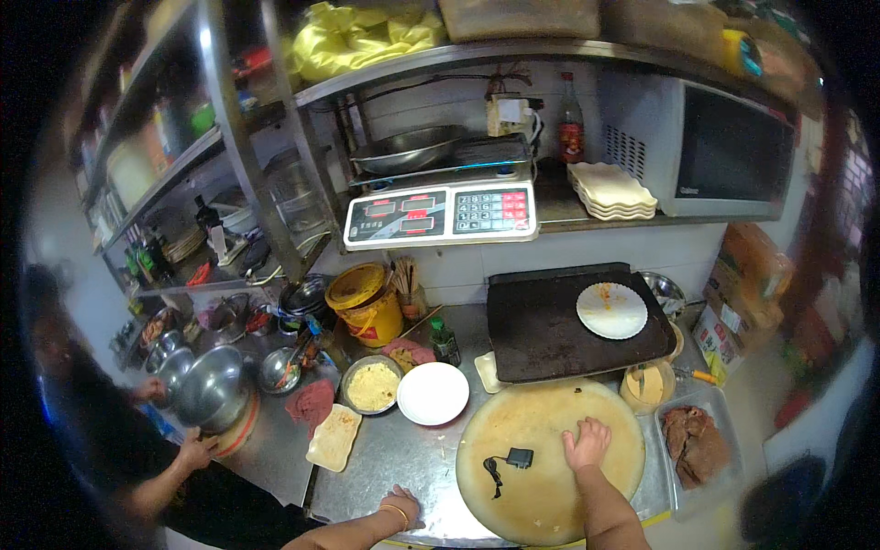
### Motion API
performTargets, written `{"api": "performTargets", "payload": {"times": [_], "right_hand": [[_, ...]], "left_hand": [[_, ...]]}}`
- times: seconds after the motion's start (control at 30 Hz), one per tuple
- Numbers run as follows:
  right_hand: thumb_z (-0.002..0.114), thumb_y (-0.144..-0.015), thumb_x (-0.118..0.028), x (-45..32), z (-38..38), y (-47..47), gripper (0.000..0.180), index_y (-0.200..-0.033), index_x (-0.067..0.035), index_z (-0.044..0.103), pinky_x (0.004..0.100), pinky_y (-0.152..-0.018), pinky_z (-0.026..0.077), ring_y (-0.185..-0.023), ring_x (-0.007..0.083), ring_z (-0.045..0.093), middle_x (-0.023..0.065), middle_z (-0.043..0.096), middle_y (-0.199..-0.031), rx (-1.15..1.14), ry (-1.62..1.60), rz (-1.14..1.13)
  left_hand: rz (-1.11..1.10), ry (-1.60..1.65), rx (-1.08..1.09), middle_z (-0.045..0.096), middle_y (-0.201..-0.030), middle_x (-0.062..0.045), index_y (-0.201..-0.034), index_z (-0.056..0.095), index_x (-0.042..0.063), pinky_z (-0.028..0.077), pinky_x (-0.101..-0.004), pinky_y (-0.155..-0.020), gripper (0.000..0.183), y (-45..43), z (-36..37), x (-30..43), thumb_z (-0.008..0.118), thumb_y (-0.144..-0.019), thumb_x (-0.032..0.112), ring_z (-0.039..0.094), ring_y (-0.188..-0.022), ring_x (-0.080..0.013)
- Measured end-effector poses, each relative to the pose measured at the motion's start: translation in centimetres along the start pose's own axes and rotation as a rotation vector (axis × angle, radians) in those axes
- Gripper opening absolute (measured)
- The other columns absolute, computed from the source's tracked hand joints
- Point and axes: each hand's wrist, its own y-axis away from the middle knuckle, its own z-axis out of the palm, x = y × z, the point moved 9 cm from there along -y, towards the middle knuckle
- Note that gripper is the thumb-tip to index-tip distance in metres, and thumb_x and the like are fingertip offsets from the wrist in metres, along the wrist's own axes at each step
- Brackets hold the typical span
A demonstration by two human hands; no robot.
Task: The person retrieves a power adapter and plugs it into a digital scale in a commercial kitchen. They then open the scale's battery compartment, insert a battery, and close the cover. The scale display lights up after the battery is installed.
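Observation:
My left hand rests on the steel worktop near its front edge, with a bracelet at the wrist and nothing held. My right hand lies on the right part of a large round cutting board, fingers spread. To its left on the board is a black power adapter with a bundled cable. A white plate, a bowl of pale yellow crumbs and a stained rectangular dish stand beyond my left hand. Right of the board, a clear plastic tub holds raw meat.
Behind the board, a dark tray carries a stained white plate. A digital scale and a microwave occupy the shelf above. Also nearby are a yellow bucket and a jar. At left, another person holds a metal bowl.

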Motion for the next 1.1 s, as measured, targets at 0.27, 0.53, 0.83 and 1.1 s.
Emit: {"api": "performTargets", "payload": {"times": [0.27, 0.53, 0.83, 1.1], "right_hand": [[0.063, -0.073, -0.034, 0.3, 0.4, 0.1, 0.042, -0.099, -0.001, 0.064, 0.0479, -0.106, 0.024, -0.116, 0.0297, 0.046, 0.0168, 0.056, -0.116, 0.014, -0.006, -0.027], [0.063, -0.074, -0.033, 0.0, 0.8, 0.2, 0.042, -0.102, -0.001, 0.063, 0.0469, -0.107, 0.022, -0.118, 0.0299, 0.044, 0.0166, 0.054, -0.119, -0.043, 0.014, -0.002], [0.064, -0.073, -0.033, -0.3, 1.1, 0.4, 0.044, -0.104, 0.000, 0.062, 0.0458, -0.104, 0.027, -0.115, 0.0328, 0.045, 0.0182, 0.054, -0.119, -0.025, 0.053, -0.020], [0.065, -0.072, -0.032, -1.4, 0.7, 0.1, 0.039, -0.095, 0.000, 0.065, 0.0450, -0.096, 0.037, -0.105, 0.0353, 0.053, 0.0204, 0.061, -0.109, 0.055, 0.067, -0.084]], "left_hand": [[0.020, 0.032, 0.049, 0.021, -0.139, -0.041, -0.137, 0.021, -0.015, 0.042, -0.0445, -0.098, 0.105, 0.4, -0.8, 0.5, 0.071, -0.072, 0.051, 0.044, -0.119, -0.0491], [0.011, 0.062, -0.003, 0.020, -0.139, -0.042, -0.137, 0.019, -0.015, 0.043, -0.0443, -0.096, 0.106, 0.6, -0.7, 0.4, 0.072, -0.072, 0.050, 0.047, -0.116, -0.0500], [0.072, 0.119, 0.121, 0.023, -0.139, -0.040, -0.138, 0.022, -0.013, 0.043, -0.0450, -0.095, 0.101, 1.2, -0.9, -0.5, 0.067, -0.076, 0.053, 0.047, -0.116, -0.0497], [0.188, 0.484, 0.241, 0.044, -0.132, -0.029, -0.129, 0.048, 0.007, 0.050, -0.0431, -0.083, 0.068, 1.5, -1.6, -3.7, 0.056, -0.080, 0.053, 0.059, -0.103, -0.0368]]}}
